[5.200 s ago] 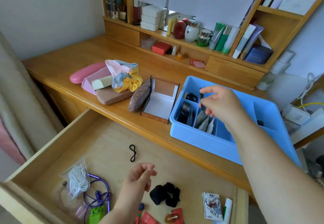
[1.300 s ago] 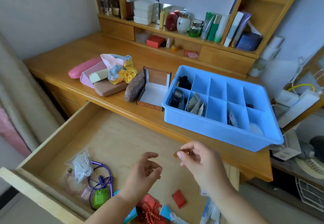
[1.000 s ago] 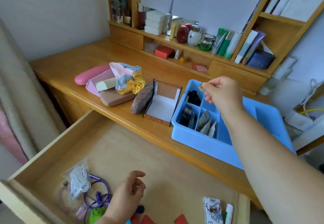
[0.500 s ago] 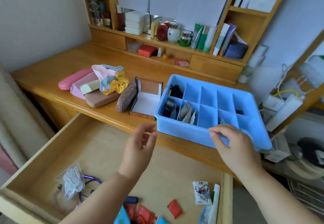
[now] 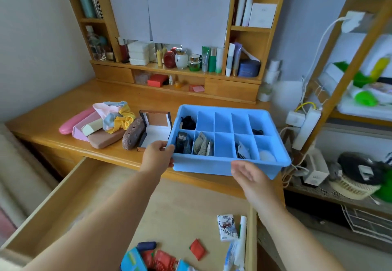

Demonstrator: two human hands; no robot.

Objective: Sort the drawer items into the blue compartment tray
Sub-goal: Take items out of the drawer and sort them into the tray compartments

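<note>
Resting on the desk (image 5: 53, 130) at 12 o'clock: blue compartment tray (image 5: 222, 165), rigid plastic, judged light; hold by opposite rims. Left hand (image 5: 158, 154) grips its near-left corner; right hand (image 5: 247, 174) open, just short of the front wall. Open box (image 5: 156, 129) crowds 9 o'clock; drawer (image 5: 89, 188) items remain at 6.

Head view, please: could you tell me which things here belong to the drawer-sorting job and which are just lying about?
Job:
blue compartment tray
left hand, gripping the tray's corner
right hand, open by its front wall
open drawer
red packet
printed card packet

Lying about:
pink case
scrunchies
open gift box
shelf cosmetics
</note>
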